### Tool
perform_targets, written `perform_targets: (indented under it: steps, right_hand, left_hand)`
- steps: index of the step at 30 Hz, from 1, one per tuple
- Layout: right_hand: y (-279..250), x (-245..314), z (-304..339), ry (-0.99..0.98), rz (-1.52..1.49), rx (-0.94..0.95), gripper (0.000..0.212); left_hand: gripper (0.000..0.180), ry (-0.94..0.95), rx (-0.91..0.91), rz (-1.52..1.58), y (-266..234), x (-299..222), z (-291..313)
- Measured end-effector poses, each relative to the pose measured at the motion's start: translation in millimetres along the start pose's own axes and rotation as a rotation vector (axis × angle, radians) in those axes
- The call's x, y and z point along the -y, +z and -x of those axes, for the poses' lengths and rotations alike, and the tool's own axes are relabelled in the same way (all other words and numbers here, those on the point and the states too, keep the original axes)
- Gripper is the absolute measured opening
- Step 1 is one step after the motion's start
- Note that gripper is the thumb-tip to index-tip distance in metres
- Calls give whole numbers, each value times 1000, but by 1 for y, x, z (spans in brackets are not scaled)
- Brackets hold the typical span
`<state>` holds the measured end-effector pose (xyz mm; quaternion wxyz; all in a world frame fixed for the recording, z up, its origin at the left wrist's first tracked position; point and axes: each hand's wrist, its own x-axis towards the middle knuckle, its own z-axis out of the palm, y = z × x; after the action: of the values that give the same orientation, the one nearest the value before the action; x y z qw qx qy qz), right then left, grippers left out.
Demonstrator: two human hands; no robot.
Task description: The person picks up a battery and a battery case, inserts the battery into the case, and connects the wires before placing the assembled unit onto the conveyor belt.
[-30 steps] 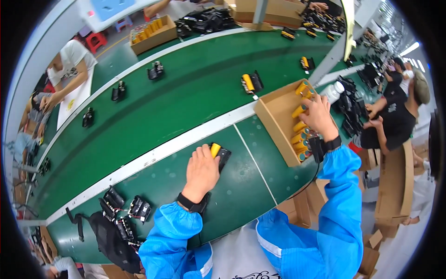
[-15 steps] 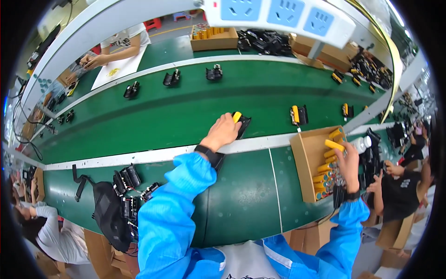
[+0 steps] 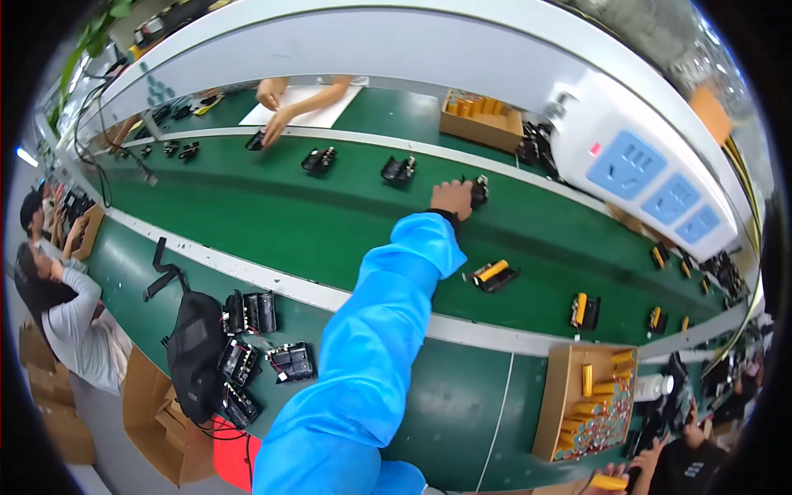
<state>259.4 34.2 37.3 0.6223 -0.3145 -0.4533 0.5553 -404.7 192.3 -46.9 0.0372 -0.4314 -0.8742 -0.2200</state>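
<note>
My left hand (image 3: 452, 200) reaches across the green belt, fingers closed round a black casing (image 3: 479, 192) on its far side; the hand partly hides it. Nearer on the belt lies an open black casing (image 3: 500, 282) with a yellow cylindrical battery (image 3: 492, 271) in it. Two black casings, one (image 3: 318, 161) and another (image 3: 398, 171), sit left of my left hand. At the lower right edge my right hand (image 3: 596, 488), mostly cut off, holds a yellow battery (image 3: 609, 482). A cardboard box (image 3: 549, 404) of upright and lying batteries stands just beyond it.
Several casings and a black pouch (image 3: 196, 359) lie on the near bench at left. A white power strip (image 3: 643, 165) hangs at upper right. Across the belt, another person's hand (image 3: 279, 125) touches a casing (image 3: 256, 140). A white bottle (image 3: 654, 388) stands beside the battery box.
My left hand has left the near casing with its battery and reached across the belt to a far one. My right hand has drawn back from the box with a battery. The view has shifted.
</note>
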Motion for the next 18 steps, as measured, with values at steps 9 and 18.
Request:
perform_targets:
  steps: [9,18]
  right_hand:
    - [67,-40,-4,487,-600,329,38]
    - [165,-66,20,811,-128,392,38]
  left_hand:
    - [16,328,-94,-292,3,24,1]
    - [10,509,-191,-249,-97,-2,141]
